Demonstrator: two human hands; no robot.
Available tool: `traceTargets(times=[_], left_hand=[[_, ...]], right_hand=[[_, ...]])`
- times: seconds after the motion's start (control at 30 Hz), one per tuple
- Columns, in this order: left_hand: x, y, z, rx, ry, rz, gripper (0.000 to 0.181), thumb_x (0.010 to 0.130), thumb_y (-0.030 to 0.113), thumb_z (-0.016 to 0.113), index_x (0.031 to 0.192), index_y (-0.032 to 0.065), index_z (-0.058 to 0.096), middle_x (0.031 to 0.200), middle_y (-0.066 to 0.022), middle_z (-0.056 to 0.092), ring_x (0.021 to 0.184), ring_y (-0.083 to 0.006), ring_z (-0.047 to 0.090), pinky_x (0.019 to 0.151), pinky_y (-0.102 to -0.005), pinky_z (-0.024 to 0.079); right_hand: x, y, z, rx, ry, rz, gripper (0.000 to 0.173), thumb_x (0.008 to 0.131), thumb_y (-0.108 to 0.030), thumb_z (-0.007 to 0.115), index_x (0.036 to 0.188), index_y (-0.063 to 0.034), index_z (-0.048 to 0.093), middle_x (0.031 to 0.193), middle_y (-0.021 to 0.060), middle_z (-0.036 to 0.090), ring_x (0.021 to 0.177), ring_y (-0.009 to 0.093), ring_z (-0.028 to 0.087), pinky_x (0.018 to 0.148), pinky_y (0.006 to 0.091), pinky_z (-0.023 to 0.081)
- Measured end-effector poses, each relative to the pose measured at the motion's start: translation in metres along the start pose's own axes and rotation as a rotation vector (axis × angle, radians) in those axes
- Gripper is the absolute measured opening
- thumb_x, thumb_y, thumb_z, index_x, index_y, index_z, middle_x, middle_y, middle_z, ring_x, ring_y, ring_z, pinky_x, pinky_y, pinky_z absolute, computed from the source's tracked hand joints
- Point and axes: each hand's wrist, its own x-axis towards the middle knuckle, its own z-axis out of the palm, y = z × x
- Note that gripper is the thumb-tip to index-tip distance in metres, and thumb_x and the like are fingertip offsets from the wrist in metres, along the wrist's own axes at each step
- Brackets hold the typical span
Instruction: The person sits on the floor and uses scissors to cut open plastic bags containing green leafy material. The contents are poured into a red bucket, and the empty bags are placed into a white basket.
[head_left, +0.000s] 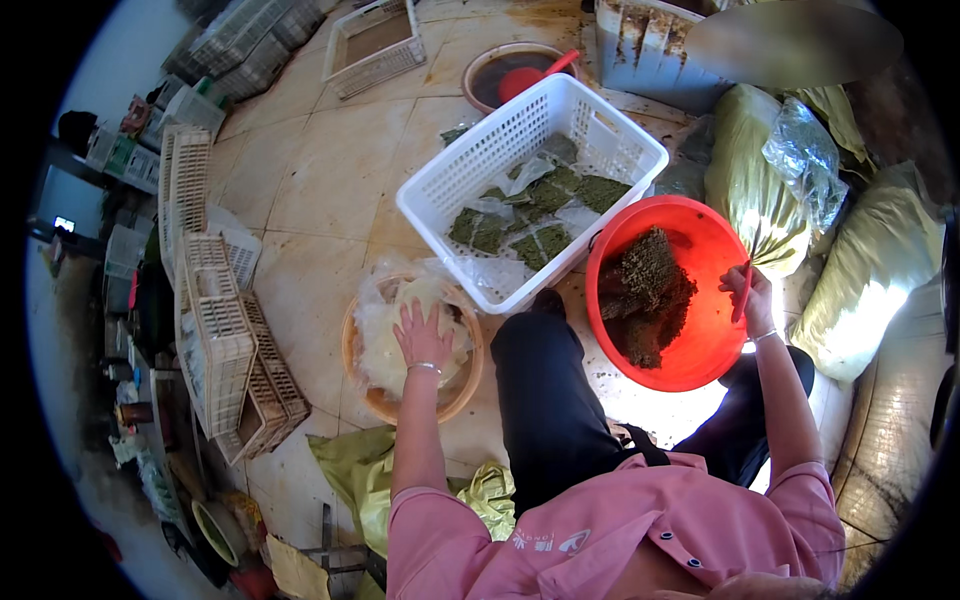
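My left hand (424, 334) lies spread, palm down, on clear plastic sheets (379, 360) heaped in a round orange-brown basin (469, 390). My right hand (750, 296) holds a knife by its red handle (743, 294) at the right rim of a red plastic tub (705, 232); its thin blade points away from me. Dark, grainy clumps (652, 292), some in flat slabs, lie in the tub's left part. Beyond my knees, a white perforated plastic crate (420, 214) holds several green, grainy slabs (600, 193) among clear plastic pieces.
A basin of dark liquid (476, 64) with a red dipper (521, 81) stands behind the crate. Stuffed yellow-green sacks (862, 300) lie at right. Plastic crates (225, 330) lean in a stack at left. An empty sack (375, 472) lies near my left arm.
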Motion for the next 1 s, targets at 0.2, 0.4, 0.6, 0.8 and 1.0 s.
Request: traceTargets(times=[0.2, 0.4, 0.6, 0.8, 1.0], left_hand=[[0.01, -0.031, 0.111, 0.051, -0.729, -0.221, 0.06, 0.081, 0.049, 0.048, 0.135, 0.0229, 0.042, 0.147, -0.004, 0.023, 0.136, -0.0338, 0.018, 0.103, -0.0592, 0.023], [0.028, -0.034, 0.064, -0.121, -0.722, -0.231, 0.049, 0.081, 0.042, 0.05, 0.123, 0.0166, 0.055, 0.133, -0.0088, 0.046, 0.125, -0.0298, 0.04, 0.099, -0.0503, 0.036], [0.031, -0.019, -0.03, -0.082, -0.305, -0.085, 0.03, 0.076, 0.027, 0.062, 0.097, 0.0068, 0.065, 0.097, -0.0139, 0.063, 0.088, -0.0317, 0.061, 0.077, -0.0391, 0.049], [0.124, 0.086, -0.087, -0.713, 0.206, 0.239, 0.022, 0.076, 0.013, 0.062, 0.096, 0.0035, 0.065, 0.09, -0.016, 0.063, 0.084, -0.0314, 0.062, 0.074, -0.0369, 0.049], [0.232, 0.183, 0.066, -0.308, -0.459, 0.385, 0.056, 0.068, 0.02, 0.073, 0.117, 0.0017, 0.053, 0.113, -0.0185, 0.056, 0.102, -0.0325, 0.056, 0.088, -0.0384, 0.047]], right_hand=[[0.009, 0.01, -0.018, -0.183, -0.011, -0.005, 0.03, 0.08, -0.024, 0.062, 0.092, 0.004, 0.059, 0.081, 0.0097, 0.064, 0.07, 0.017, 0.064, 0.063, 0.0265, 0.046], [0.02, 0.002, -0.011, -0.194, -0.08, 0.031, 0.028, 0.08, -0.023, 0.062, 0.088, 0.0036, 0.06, 0.078, 0.009, 0.063, 0.068, 0.016, 0.063, 0.063, 0.0271, 0.046], [0.032, -0.003, 0.003, -0.203, -0.122, 0.021, 0.022, 0.078, -0.015, 0.065, 0.086, 0.0038, 0.058, 0.075, 0.0085, 0.061, 0.067, 0.016, 0.062, 0.06, 0.0261, 0.046], [0.036, 0.013, 0.013, -0.133, -0.097, 0.017, 0.019, 0.076, -0.009, 0.066, 0.086, 0.0035, 0.056, 0.074, 0.0076, 0.06, 0.066, 0.015, 0.06, 0.06, 0.026, 0.047], [0.037, -0.002, 0.017, -0.198, -0.153, 0.093, 0.018, 0.074, -0.007, 0.068, 0.086, 0.0011, 0.057, 0.076, 0.0061, 0.061, 0.075, 0.014, 0.059, 0.07, 0.0279, 0.048]])
